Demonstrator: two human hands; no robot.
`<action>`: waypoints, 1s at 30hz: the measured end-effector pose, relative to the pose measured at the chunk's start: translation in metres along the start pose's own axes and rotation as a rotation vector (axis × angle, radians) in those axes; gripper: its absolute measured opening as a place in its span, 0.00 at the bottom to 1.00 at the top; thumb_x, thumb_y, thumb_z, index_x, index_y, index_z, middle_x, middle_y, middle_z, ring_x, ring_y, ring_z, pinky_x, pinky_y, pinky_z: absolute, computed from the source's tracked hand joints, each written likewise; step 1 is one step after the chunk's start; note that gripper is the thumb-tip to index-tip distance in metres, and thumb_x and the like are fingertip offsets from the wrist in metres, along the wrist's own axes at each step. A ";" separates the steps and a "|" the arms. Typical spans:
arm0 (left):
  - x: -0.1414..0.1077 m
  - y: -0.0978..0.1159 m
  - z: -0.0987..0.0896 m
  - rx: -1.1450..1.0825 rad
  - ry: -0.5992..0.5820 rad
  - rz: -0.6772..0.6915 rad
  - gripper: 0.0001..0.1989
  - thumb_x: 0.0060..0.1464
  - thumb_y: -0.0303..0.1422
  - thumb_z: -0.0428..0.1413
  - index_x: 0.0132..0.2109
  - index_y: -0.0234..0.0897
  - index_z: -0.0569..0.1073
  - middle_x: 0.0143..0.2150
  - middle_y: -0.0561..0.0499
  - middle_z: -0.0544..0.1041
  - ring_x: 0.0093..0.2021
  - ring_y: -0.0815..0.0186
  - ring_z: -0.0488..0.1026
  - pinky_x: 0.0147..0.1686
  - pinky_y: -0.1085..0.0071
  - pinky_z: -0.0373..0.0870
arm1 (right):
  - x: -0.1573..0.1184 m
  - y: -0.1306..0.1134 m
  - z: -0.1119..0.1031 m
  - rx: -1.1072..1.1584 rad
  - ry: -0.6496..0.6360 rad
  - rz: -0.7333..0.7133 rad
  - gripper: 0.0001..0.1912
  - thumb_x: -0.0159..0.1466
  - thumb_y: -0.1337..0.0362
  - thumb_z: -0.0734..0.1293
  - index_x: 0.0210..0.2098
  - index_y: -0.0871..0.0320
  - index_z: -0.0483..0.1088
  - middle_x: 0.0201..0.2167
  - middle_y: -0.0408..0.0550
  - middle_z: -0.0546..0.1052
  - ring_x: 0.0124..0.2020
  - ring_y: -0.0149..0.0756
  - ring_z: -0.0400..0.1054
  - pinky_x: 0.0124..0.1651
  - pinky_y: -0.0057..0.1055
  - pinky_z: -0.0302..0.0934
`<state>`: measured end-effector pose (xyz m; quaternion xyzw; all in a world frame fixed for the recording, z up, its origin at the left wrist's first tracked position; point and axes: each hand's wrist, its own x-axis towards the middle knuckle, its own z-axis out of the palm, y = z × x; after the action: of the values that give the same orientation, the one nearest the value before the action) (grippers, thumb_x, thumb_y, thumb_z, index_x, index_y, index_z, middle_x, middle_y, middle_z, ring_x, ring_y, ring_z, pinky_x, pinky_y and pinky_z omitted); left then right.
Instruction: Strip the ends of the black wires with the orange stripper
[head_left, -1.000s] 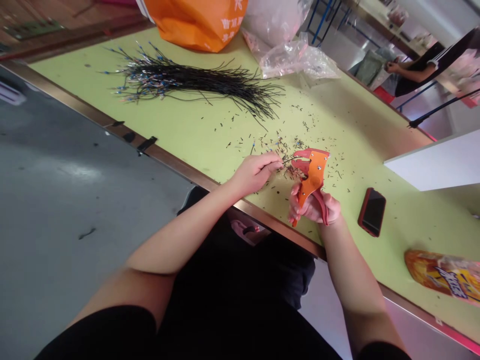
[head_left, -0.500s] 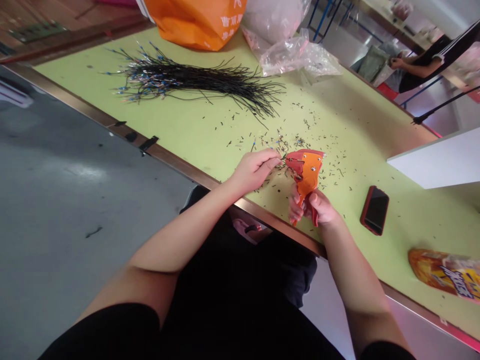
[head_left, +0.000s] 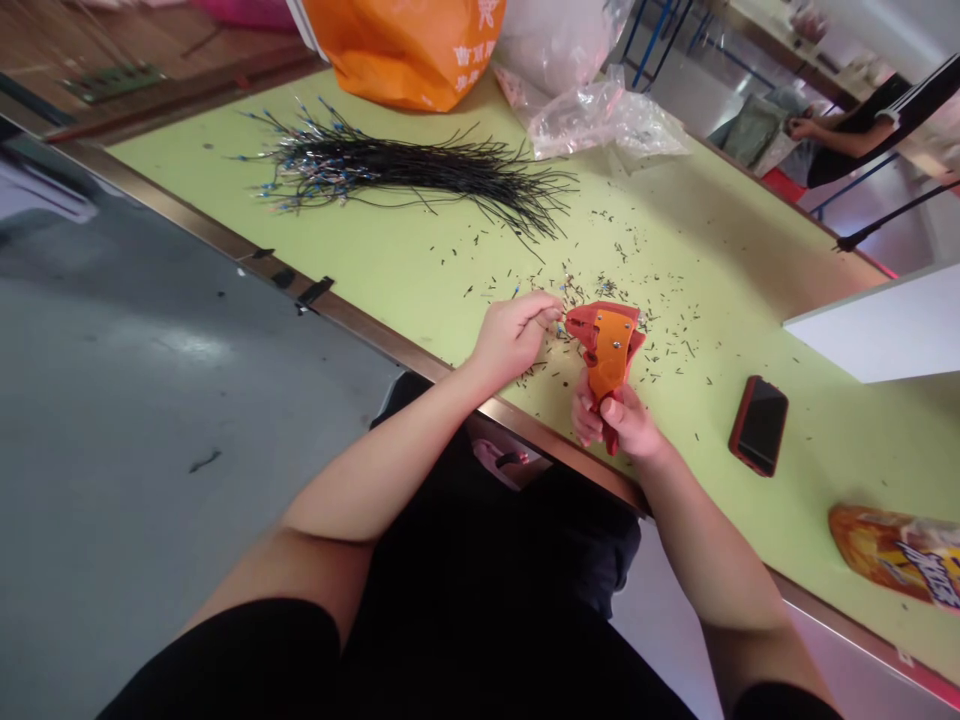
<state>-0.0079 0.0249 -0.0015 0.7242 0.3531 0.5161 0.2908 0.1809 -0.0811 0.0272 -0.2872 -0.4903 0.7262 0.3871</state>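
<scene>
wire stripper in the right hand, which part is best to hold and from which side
The wire stripper is probably best taken by its handles, from the near side, where the right hand has its grip: they extend that way, while the jaws point toward the left hand.

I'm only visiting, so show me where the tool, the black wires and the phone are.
Tool (head_left: 609, 362): head view, on its orange body.
Wires (head_left: 442, 167): head view, on the middle of the bundle.
Phone (head_left: 760, 428): head view, on its dark screen.
</scene>
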 end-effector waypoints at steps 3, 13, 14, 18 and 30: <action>0.001 0.000 0.000 -0.005 0.047 -0.034 0.31 0.74 0.57 0.44 0.39 0.40 0.79 0.37 0.48 0.83 0.37 0.63 0.79 0.42 0.66 0.76 | -0.002 -0.002 0.004 -0.066 0.042 -0.037 0.29 0.64 0.38 0.76 0.42 0.56 0.69 0.26 0.38 0.68 0.26 0.32 0.64 0.33 0.35 0.68; -0.001 0.009 0.005 -0.059 0.053 -0.060 0.30 0.75 0.55 0.44 0.38 0.40 0.79 0.36 0.49 0.83 0.36 0.65 0.78 0.41 0.66 0.76 | 0.000 0.013 0.015 -0.104 0.115 -0.117 0.24 0.67 0.40 0.74 0.38 0.54 0.70 0.25 0.41 0.69 0.26 0.37 0.67 0.34 0.40 0.71; -0.001 0.010 0.006 -0.063 0.045 -0.054 0.29 0.75 0.54 0.44 0.38 0.40 0.79 0.36 0.49 0.83 0.35 0.65 0.78 0.40 0.67 0.75 | 0.000 0.014 0.016 -0.102 0.122 -0.124 0.23 0.68 0.40 0.73 0.37 0.54 0.70 0.24 0.40 0.69 0.25 0.37 0.67 0.34 0.40 0.72; -0.002 0.014 0.007 -0.082 0.033 -0.008 0.30 0.76 0.54 0.43 0.38 0.40 0.78 0.34 0.51 0.82 0.33 0.67 0.77 0.37 0.69 0.73 | 0.001 0.017 0.018 -0.068 0.176 -0.184 0.19 0.71 0.47 0.73 0.35 0.53 0.68 0.20 0.36 0.64 0.18 0.31 0.58 0.24 0.32 0.64; -0.001 0.001 -0.005 0.046 0.121 -0.115 0.28 0.77 0.54 0.42 0.41 0.41 0.77 0.34 0.50 0.80 0.35 0.65 0.76 0.38 0.67 0.73 | 0.000 -0.017 0.004 0.013 0.452 -0.298 0.20 0.63 0.43 0.78 0.40 0.49 0.73 0.27 0.40 0.63 0.28 0.36 0.60 0.38 0.38 0.69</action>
<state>-0.0125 0.0235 0.0002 0.6765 0.4230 0.5331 0.2814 0.1824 -0.0795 0.0446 -0.3644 -0.4236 0.5817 0.5911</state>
